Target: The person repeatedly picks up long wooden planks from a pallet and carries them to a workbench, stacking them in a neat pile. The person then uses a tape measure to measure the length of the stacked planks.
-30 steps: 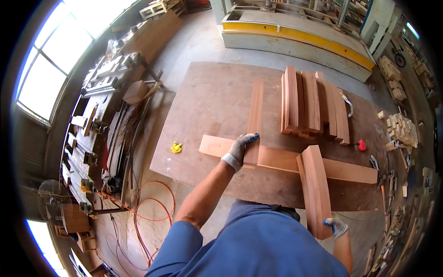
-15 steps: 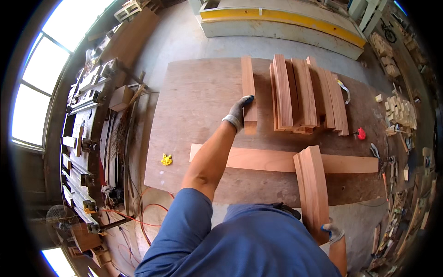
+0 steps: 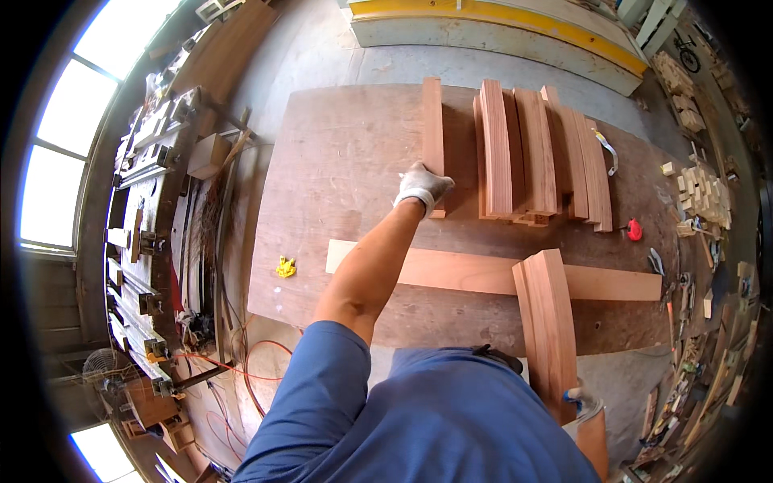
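My left hand (image 3: 424,186), in a light work glove, is closed over the near end of a reddish-brown wooden piece (image 3: 432,129) on the table. Its palm and some of the fingers are hidden. My right hand (image 3: 583,402), gloved too, grips the near lower end of a thick curved wooden piece (image 3: 549,314) beside my body. This piece looks built of strips lying side by side, and its far end is above a long flat board (image 3: 459,276) that lies crosswise on the table. Several curved wooden pieces (image 3: 515,153) stand grouped to the right of my left hand.
The brown table (image 3: 338,161) also carries a yellow object (image 3: 285,267), a red tape measure (image 3: 634,229) and pliers (image 3: 656,261). Small wood blocks (image 3: 704,197) are heaped on the right. Clamp racks (image 3: 145,241) line the left, with an orange hose (image 3: 258,354) on the floor.
My left hand has shifted from the side of the wooden piece to over its near end, its back now turned up. My right hand keeps its grip on the curved piece, and the view has shifted slightly.
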Motion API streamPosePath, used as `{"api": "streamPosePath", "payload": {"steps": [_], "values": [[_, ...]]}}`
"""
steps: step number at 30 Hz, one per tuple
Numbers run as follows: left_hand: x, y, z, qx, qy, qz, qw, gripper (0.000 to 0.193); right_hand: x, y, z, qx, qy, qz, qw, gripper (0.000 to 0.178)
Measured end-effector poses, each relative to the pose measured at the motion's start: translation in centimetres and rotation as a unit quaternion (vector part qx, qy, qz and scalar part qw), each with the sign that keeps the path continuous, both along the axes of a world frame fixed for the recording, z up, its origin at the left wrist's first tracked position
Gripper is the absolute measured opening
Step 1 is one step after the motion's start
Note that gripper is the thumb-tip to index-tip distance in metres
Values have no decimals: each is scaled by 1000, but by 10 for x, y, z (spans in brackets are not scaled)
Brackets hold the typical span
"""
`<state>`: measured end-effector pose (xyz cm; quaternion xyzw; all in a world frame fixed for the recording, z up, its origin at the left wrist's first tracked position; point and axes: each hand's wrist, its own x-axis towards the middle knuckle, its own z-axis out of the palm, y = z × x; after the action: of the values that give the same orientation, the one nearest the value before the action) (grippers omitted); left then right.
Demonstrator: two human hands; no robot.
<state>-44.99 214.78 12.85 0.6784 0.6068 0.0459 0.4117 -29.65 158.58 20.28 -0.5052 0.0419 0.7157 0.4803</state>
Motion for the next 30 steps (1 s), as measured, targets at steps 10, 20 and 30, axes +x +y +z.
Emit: {"api": "streamPosePath", "payload": {"steps": [10,20,30], "values": [[-81,-28,23,-454,-658,154,580,55,6,-24,-23,45,74,-21,996,85],[-91,-61,3,-402,-635,285,595,64,32,-65,-42,-52,20,-63,996,84],[-93,-66,-21,-407,-674,278,550,59,15,-48,0,-40,-54,16,998,72]]}}
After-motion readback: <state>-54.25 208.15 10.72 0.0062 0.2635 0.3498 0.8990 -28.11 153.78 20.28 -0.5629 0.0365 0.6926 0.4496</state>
